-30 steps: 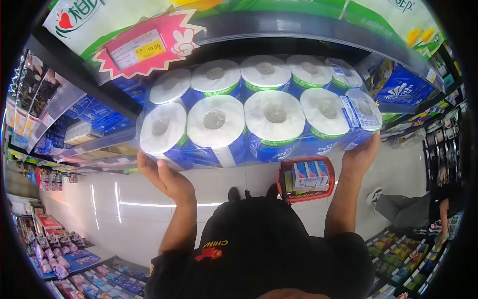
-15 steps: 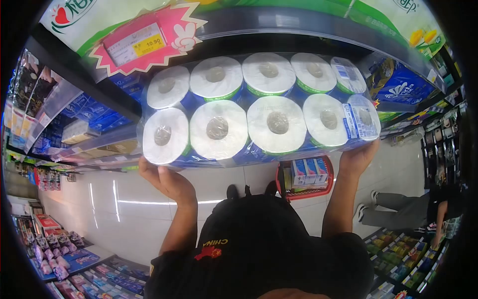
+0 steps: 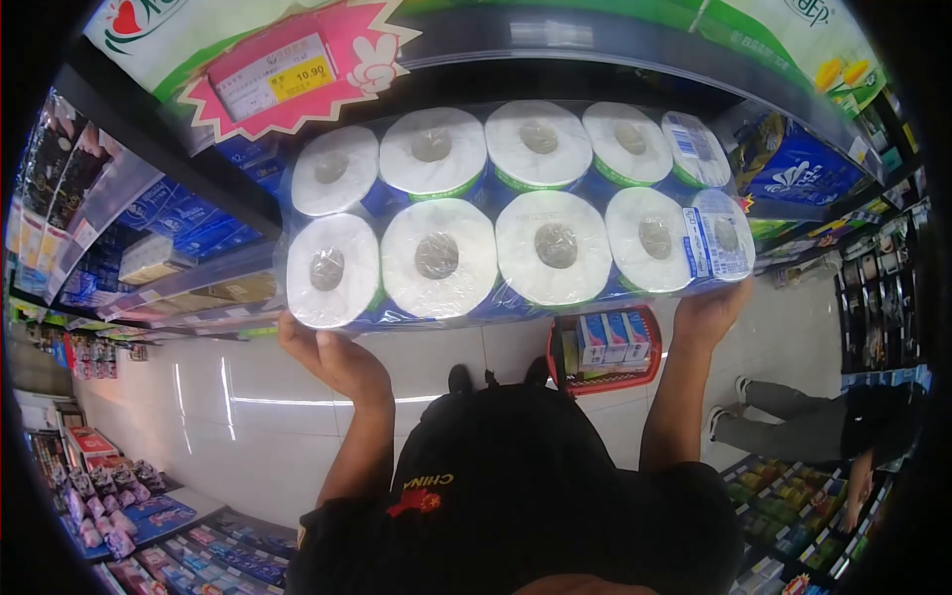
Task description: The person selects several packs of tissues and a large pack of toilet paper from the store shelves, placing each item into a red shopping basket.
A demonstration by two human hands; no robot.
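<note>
A large clear-wrapped pack of toilet paper stretches between my hands, two rows of white roll ends facing me and a printed label on its right end. My left hand grips its lower left corner, with the thumb in front and the other fingers partly hidden. My right hand is closed round the lower right corner, its fingers mostly behind the pack. The pack's upper side lies close to the dark shelf opening; whether it rests on a shelf board is hidden.
A pink price sign hangs just above the pack's left end. Below stands a red shopping basket with boxes inside, beside my feet. A person reaches toward the shelves at right. Blue tissue packs fill neighbouring shelves.
My hands and the pack stay almost in place, with only a slight shift in view. The other person's arm at right has moved a little lower and leftward.
</note>
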